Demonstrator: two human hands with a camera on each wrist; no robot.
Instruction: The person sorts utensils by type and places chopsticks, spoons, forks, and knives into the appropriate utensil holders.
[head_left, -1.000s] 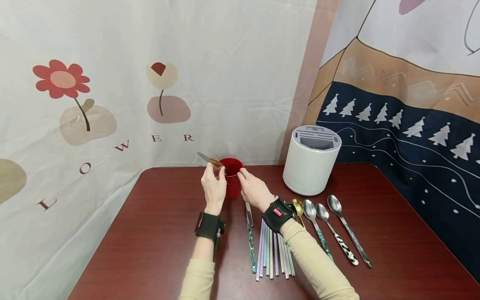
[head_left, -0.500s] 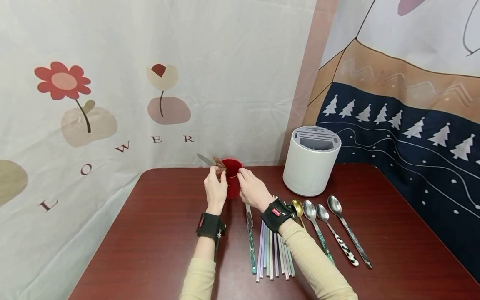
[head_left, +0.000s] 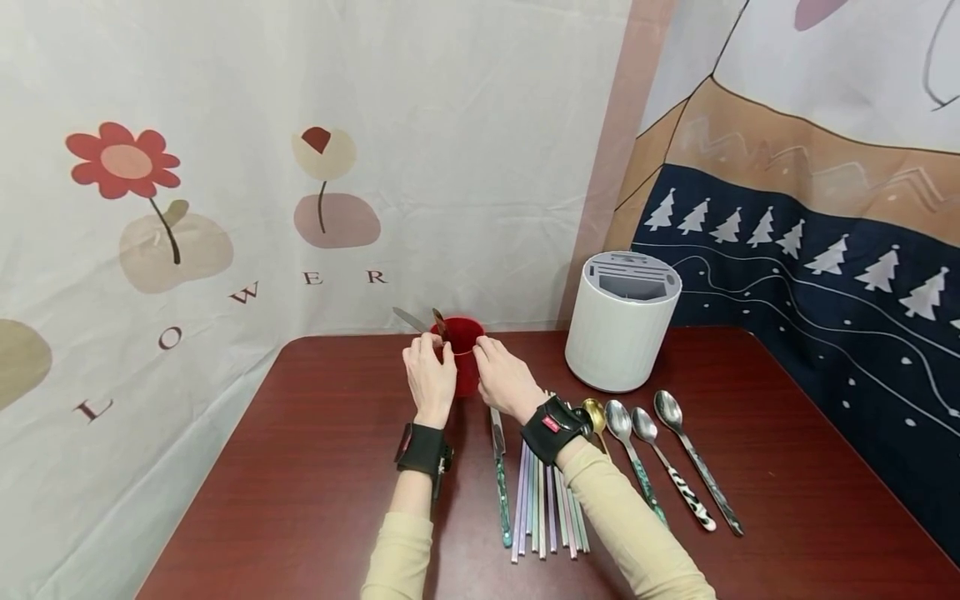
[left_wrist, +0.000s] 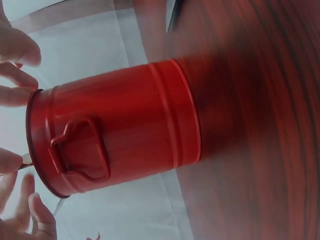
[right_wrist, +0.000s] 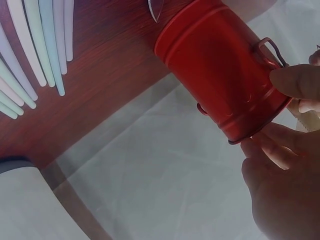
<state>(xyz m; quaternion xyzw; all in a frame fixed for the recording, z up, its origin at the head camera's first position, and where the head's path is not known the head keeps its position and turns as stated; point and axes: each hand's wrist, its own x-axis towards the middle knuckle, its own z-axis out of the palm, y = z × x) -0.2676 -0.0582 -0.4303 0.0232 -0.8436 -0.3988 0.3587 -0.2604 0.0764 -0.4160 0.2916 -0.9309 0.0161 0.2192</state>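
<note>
A red metal cup (head_left: 467,382) with small handles stands upright near the table's back edge. My right hand (head_left: 510,379) grips its rim, thumb and fingers on either side of the edge. At the cup's left side my left hand (head_left: 430,375) pinches a table knife whose brownish shiny blade (head_left: 439,321) sticks up from the cup. In the left wrist view, its thumb (left_wrist: 9,161) presses on metal at the rim. Another knife blade (head_left: 408,318) leans out leftward behind the left fingers. The handles of both are hidden.
Right of the cup stands a white cylindrical utensil holder (head_left: 618,342) with slots on top. In front lie a green-handled knife (head_left: 501,483), several pastel chopsticks (head_left: 551,508) under the right forearm, and several spoons, including a black-and-white-handled spoon (head_left: 686,487). A curtain (head_left: 480,167) hangs behind.
The brownish blade has swung from leaning left to nearly upright in the cup, with the left hand following slightly. The right hand stays on the rim.
</note>
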